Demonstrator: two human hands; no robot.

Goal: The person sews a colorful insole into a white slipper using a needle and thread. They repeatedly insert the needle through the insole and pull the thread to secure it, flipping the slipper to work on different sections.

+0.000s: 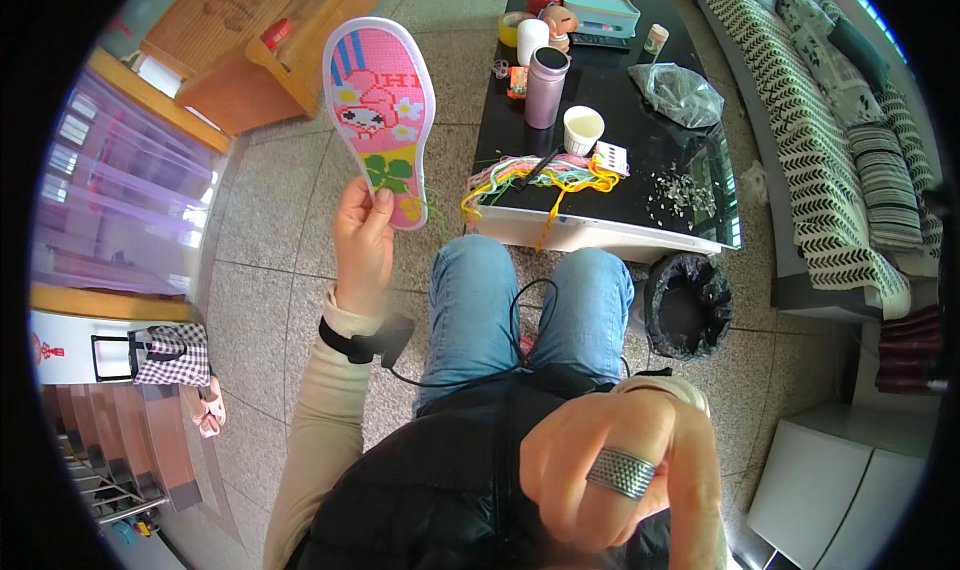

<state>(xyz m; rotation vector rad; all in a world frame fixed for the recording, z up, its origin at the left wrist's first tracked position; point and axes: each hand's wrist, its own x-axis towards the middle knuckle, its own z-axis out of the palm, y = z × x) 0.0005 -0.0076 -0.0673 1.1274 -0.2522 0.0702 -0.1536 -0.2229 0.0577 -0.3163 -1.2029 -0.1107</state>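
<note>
My left hand (pixel 365 236) holds a pink embroidered insole (pixel 382 120) by its narrow end, thumb on the face. The insole shows a stitched cartoon figure, white flowers and a green clover, with loose green thread at its lower edge. Close to the camera is my right hand (pixel 615 472), its fingers curled and a metal ring thimble (pixel 622 473) on one of them. Whether it pinches a needle or thread cannot be seen. On the black table ahead lie colourful embroidery threads (pixel 540 174), with a dark pen-like tool (pixel 538 169) across them.
The black glossy table (pixel 600 214) also bears a paper cup (pixel 583 129), a pink tumbler (pixel 545 90), a plastic bag (pixel 679 94) and scattered small shells or husks (pixel 684 193). A lined trash bin (pixel 688 307) stands by my right knee. A black cable (pixel 450 384) crosses my lap.
</note>
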